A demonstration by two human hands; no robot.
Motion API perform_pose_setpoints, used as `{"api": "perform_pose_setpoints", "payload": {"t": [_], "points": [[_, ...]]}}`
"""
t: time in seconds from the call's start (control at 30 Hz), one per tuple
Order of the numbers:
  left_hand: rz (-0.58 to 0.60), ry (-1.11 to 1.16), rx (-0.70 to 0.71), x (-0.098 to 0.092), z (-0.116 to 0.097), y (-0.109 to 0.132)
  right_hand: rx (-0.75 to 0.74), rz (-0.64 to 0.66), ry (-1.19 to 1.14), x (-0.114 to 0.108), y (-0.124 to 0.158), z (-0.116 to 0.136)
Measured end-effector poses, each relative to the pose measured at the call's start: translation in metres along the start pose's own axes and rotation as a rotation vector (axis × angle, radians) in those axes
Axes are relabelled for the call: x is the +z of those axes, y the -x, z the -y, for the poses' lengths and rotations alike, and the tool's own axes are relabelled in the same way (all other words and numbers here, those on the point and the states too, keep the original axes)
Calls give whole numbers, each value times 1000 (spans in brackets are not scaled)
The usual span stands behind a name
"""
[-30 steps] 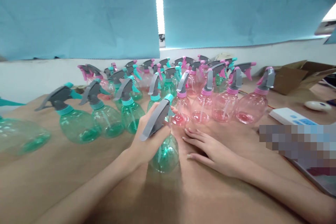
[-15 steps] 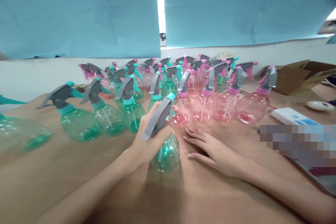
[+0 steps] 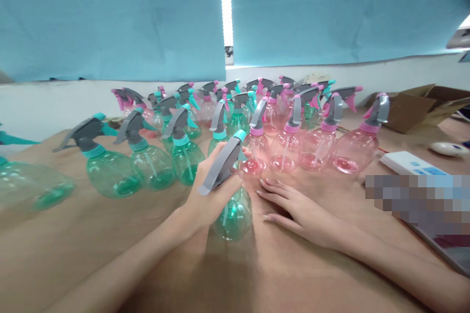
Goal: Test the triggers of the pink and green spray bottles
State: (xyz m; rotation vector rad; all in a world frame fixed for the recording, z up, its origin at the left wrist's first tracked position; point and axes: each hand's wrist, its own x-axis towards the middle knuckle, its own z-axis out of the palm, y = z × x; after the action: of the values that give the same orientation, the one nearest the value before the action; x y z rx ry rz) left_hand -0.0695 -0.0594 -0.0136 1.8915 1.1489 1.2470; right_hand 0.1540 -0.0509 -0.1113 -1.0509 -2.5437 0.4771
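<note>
My left hand (image 3: 213, 190) is wrapped round the neck of a green spray bottle (image 3: 233, 217) with a grey and turquoise trigger head. The bottle is upright in front of me, and its neck and trigger are mostly covered by my fingers. My right hand (image 3: 293, 208) lies flat on the table (image 3: 293, 279) to the right of it, fingers a little apart, holding nothing. Ahead of my right hand stands a row of pink spray bottles (image 3: 284, 151). Green spray bottles (image 3: 150, 166) form a row to the left of my left hand.
Behind the front rows stand several more pink and green spray bottles (image 3: 238, 117). On the right are an open cardboard box (image 3: 407, 107), a white computer mouse (image 3: 448, 148), a white box with blue marks (image 3: 407, 162) and a blurred-out flat object. Blue blinds (image 3: 110, 19) hang behind.
Both hands and the held bottle stay in place. The whole view has shifted very slightly, with things appearing a few pixels farther right.
</note>
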Motion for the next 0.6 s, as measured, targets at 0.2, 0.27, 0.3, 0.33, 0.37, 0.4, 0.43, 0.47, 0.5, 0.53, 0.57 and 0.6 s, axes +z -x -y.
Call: {"api": "perform_pose_setpoints", "payload": {"t": [0.2, 0.27, 0.3, 0.33, 0.37, 0.4, 0.43, 0.47, 0.5, 0.53, 0.57, 0.6], "points": [[-10, -10, 0, 0, -1, 0, 2, 14, 9, 0, -1, 0], [-8, -4, 10, -1, 0, 0, 3, 2, -4, 0, 0, 0], [-7, -2, 11, 0, 0, 0, 1, -5, -12, 1, 0, -1], [-4, 0, 6, 0, 0, 0, 0, -11, -18, 1, 0, -1], [1, 3, -5, 0, 0, 0, -2, -13, -22, 2, 1, -2], [6, 3, -18, 0, 0, 0, -3, -12, -22, 2, 1, -2], [10, 3, -33, 0, 0, 1, -3, -11, -21, 3, 1, -3], [12, 1, -45, -1, 0, 1, -3, -11, -20, 3, 1, -3], [12, -3, -53, -1, -1, 1, -4, -12, -19, 3, 1, -3], [8, -10, -55, -1, -1, 1, -3, -13, -19, 3, 1, -3], [2, -17, -51, -2, -1, 1, -4, -13, -19, 3, 1, -3], [-4, -21, -45, -2, -2, 1, -4, -12, -18, 3, 1, -3]]}}
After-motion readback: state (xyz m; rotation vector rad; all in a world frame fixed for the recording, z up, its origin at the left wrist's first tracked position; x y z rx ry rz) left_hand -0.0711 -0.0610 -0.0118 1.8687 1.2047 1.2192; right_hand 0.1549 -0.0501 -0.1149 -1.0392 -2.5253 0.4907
